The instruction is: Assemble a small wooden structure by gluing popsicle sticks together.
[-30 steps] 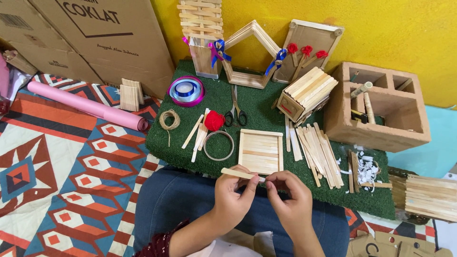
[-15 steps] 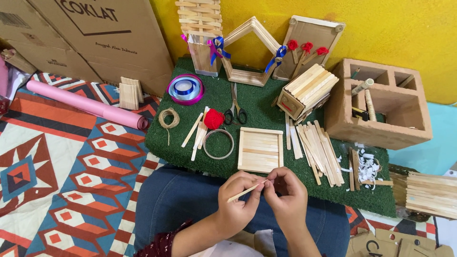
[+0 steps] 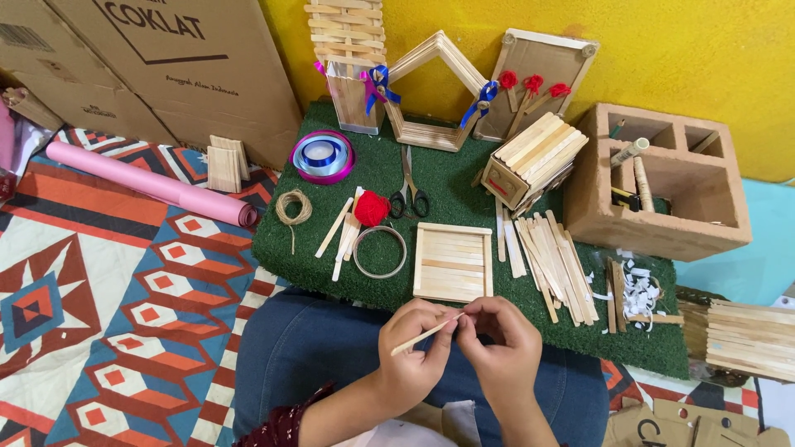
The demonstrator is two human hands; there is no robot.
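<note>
Over the lap, left hand (image 3: 411,358) and right hand (image 3: 499,348) pinching wooden stick (image 3: 426,333)

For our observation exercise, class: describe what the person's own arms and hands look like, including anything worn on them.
Both hands are bare: no gloves, rings or watch show on the left hand or the right hand. The fingers are uncovered, with short nails. The forearms are bare too; only a dark maroon sleeve with a small pale pattern shows at the left arm's lower edge.
</note>
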